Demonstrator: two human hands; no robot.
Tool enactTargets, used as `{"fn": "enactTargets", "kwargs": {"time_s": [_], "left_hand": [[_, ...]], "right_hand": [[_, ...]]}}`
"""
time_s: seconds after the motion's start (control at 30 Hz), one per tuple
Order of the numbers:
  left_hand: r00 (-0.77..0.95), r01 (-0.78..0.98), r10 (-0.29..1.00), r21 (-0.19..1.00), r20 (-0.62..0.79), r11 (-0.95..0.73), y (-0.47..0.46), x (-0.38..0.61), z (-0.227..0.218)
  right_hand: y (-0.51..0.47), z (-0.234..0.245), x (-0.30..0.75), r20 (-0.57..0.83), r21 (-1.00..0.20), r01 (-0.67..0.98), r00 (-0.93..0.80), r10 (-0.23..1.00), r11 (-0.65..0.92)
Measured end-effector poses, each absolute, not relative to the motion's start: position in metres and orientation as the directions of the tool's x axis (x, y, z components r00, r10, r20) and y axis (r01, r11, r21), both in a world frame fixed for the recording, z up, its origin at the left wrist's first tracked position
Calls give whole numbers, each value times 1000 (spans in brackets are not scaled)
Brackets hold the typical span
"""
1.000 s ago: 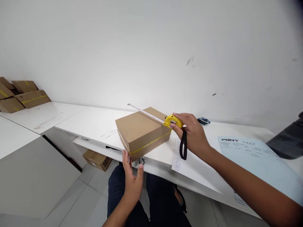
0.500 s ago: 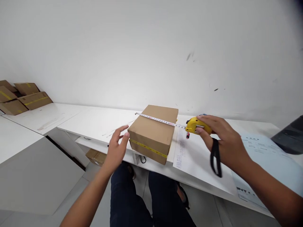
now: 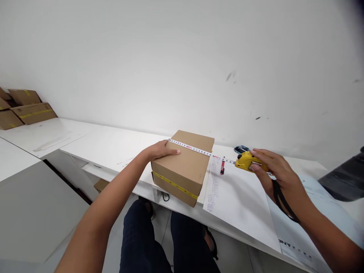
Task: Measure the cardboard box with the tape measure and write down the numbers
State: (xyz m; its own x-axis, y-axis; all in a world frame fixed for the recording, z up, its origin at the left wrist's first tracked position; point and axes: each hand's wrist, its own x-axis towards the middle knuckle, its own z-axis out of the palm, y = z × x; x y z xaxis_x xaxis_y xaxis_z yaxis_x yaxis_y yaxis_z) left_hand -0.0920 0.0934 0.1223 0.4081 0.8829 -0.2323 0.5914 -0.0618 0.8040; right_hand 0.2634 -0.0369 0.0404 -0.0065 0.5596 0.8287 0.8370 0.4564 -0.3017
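A closed cardboard box point(image 3: 179, 163) with a yellow tape band round its side sits on the white table. The printed blade point(image 3: 196, 149) of a tape measure lies across its top, and its end reaches the box's left edge. My left hand point(image 3: 162, 150) grips that edge beside the blade's end, thumb on top; its other fingers are mostly hidden down the side. Off the box's right side, my right hand point(image 3: 273, 167) is closed round the yellow tape measure case point(image 3: 250, 162), its black strap point(image 3: 284, 203) hanging at my wrist.
A red and black pen-like tool point(image 3: 222, 167) lies on a written paper sheet point(image 3: 241, 201) right of the box. Behind the case is a dark blue object point(image 3: 241, 149). Several boxes point(image 3: 34, 112) are stacked far left; a black object point(image 3: 345, 178) stands far right.
My left hand has moved from beside the box's front corner onto its left edge. My right hand has drawn the case farther right, with more blade showing.
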Motion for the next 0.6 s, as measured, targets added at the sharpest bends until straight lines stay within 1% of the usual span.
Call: {"fn": "enactTargets", "kwargs": {"time_s": [0.1, 0.4, 0.6], "left_hand": [[461, 521, 852, 853, -248, -33, 97, -91, 116], [416, 533, 875, 846, -249, -13, 101, -86, 118], [423, 547, 871, 837, -250, -25, 100, -86, 120]], "right_hand": [[-34, 39, 266, 835, -297, 838, -4, 551, 457], [-18, 37, 252, 837, -349, 797, 29, 546, 493], [-3, 33, 234, 844, -367, 765, 35, 535, 529]]}}
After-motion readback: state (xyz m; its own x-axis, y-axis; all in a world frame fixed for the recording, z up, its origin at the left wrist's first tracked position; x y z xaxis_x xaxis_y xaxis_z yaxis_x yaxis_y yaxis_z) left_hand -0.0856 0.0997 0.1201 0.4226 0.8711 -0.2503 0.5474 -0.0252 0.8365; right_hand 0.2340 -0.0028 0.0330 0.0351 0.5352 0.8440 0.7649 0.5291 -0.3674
